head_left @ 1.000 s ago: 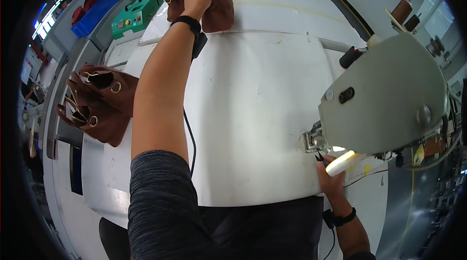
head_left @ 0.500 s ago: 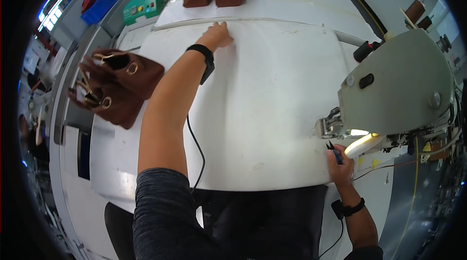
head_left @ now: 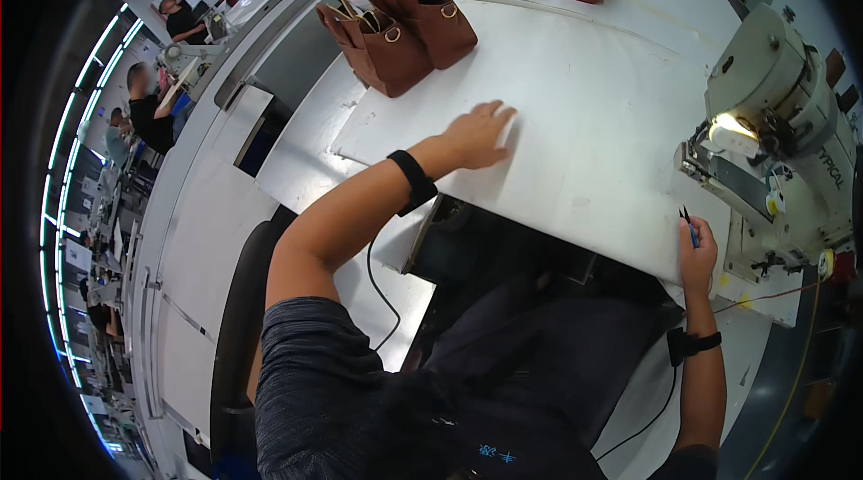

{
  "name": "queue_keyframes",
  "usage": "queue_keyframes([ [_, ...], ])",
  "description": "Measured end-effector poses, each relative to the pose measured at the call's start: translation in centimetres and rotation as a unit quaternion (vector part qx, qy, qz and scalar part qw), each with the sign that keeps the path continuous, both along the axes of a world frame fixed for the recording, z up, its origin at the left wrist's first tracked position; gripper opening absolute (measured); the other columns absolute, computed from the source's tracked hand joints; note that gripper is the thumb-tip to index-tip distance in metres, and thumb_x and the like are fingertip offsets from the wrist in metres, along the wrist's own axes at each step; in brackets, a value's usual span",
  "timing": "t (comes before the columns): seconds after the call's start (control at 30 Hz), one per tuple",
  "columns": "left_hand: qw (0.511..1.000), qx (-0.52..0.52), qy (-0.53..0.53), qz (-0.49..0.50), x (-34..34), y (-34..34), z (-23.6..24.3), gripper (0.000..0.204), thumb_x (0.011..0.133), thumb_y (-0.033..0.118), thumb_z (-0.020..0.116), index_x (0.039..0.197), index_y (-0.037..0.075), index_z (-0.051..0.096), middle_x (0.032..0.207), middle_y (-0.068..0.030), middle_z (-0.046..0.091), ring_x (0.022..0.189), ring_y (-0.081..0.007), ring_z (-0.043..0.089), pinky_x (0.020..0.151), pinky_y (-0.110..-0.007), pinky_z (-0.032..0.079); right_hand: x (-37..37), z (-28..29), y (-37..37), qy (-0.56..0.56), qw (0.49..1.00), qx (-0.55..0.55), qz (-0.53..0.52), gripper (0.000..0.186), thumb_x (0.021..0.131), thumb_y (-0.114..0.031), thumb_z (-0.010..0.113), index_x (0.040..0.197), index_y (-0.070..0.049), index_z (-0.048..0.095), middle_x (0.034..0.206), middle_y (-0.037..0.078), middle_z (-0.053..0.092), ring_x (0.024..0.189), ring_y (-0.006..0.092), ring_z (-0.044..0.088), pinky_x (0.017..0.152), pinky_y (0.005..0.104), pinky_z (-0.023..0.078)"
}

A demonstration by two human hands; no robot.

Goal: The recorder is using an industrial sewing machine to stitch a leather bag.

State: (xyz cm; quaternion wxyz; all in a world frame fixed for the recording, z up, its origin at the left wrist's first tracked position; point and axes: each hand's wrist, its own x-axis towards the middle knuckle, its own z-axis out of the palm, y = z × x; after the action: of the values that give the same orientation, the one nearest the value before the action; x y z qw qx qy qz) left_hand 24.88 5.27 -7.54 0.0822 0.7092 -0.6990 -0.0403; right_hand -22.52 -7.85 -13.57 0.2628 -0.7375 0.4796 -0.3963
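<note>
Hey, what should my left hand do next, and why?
Probably reach forward to the nearest brown bag: the left hand lies flat and empty on the white table, short of the bags, while the right hand holds small snips by the sewing machine.

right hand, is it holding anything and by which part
The right hand holds a small blue-handled tool by its handle, dark tips poking above the fingers. The left hand holds nothing, resting flat on the white table.

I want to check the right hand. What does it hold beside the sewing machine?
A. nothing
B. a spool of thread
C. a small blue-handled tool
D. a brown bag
C: the right hand grips a small blue-handled tool with dark tips at the table edge, beside the sewing machine.
</note>
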Motion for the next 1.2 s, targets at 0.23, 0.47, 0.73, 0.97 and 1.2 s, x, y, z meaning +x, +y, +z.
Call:
queue_keyframes([
  [0.23,0.933,-0.228,-0.193,0.203,12.3,4.6,12.9,0.067,0.083,0.035,0.079,0.138,0.004,0.057,0.14,-0.0158,0.061,0.138,-0.0339,0.05,0.114,-0.046,0.042,-0.1,-0.7,-0.5,-0.027,0.999,-0.018,0.011,0.027,0.097,-0.025,0.073,0.107,0.0,0.071,0.079,0.004,0.064,0.072,0.0114,0.058,0.069,0.0272,0.049],
  [0.47,0.927,-0.11,-0.287,0.216,15.6,7.6,15.0,0.061,0.082,0.065,0.072,0.105,0.008,0.074,0.119,-0.0149,0.072,0.124,-0.0316,0.062,0.101,-0.043,0.048,-0.2,-0.7,-0.2,-0.052,0.999,0.004,0.005,0.026,0.098,-0.024,0.072,0.107,0.0,0.07,0.081,0.003,0.064,0.074,0.0097,0.057,0.07,0.026,0.048],
  [0.73,0.88,-0.009,-0.106,0.463,18.4,7.5,13.7,0.112,0.082,0.096,0.033,0.099,-0.005,0.078,0.103,-0.0218,0.076,0.108,-0.0383,0.071,0.097,-0.044,0.05,0.0,0.0,0.0,-0.047,0.998,0.025,0.017,0.025,0.099,-0.023,0.071,0.109,-0.001,0.069,0.085,0.002,0.064,0.077,0.0094,0.056,0.072,0.0256,0.048],
  [0.97,0.865,-0.101,-0.113,0.478,21.4,3.9,12.3,0.087,0.08,0.086,0.057,0.095,0.004,0.08,0.09,-0.0169,0.075,0.091,-0.0314,0.075,0.082,-0.041,0.056,0.1,0.1,0.2,-0.036,0.999,0.027,-0.013,0.025,0.098,-0.022,0.072,0.11,0.0,0.069,0.084,0.002,0.063,0.078,0.0099,0.056,0.072,0.0261,0.047],
  [1.2,0.875,-0.072,0.183,0.442,22.4,-0.5,12.1,0.057,0.085,0.048,0.079,0.094,-0.008,0.076,0.088,-0.0119,0.072,0.081,-0.0218,0.069,0.072,-0.035,0.052,0.1,0.4,0.5,-0.028,0.999,0.025,-0.006,0.025,0.098,-0.022,0.072,0.109,0.0,0.069,0.083,0.002,0.062,0.077,0.0098,0.055,0.071,0.026,0.047],
])
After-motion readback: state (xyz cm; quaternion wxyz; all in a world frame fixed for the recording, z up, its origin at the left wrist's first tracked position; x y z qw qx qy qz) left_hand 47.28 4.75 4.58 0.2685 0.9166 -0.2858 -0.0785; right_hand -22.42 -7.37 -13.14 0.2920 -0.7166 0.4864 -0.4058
